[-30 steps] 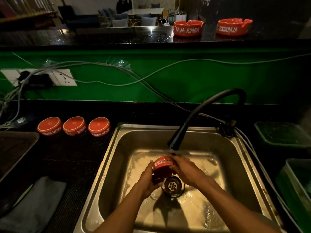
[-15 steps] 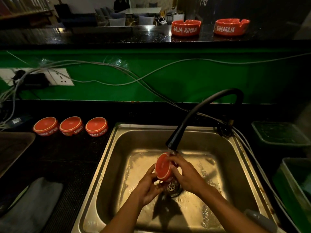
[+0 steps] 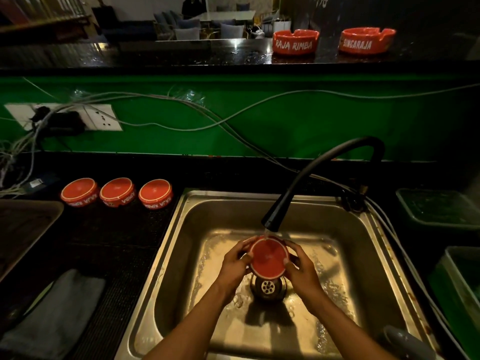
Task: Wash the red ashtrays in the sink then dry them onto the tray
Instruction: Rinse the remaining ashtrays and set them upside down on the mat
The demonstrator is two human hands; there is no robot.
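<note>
Two hands hold one red ashtray (image 3: 269,259) under the running tap (image 3: 271,222), above the drain (image 3: 267,286) of the steel sink (image 3: 181,229): the left hand (image 3: 235,265) has its grip curled round the left rim, the right hand (image 3: 302,268) its grip clamped on the right rim, with the flat base turned toward the camera. The step in hand appears to be rinsing. The next move likely calls for lifting the wet, probably slippery dish clear of the basin and drying it, perhaps with the grey cloth (image 3: 55,315) lying on the dark surface (image 3: 117,255) at left, before setting it on the tray (image 3: 23,227) beside that. Three ashtrays (image 3: 118,191) stand upside down in a row near the sink's left corner; two more (image 3: 294,42) sit upright on the raised ledge (image 3: 155,55) behind. Cables (image 3: 181,126) run along the green wall (image 3: 311,120) from a socket (image 3: 101,118); the room is dim.
</note>
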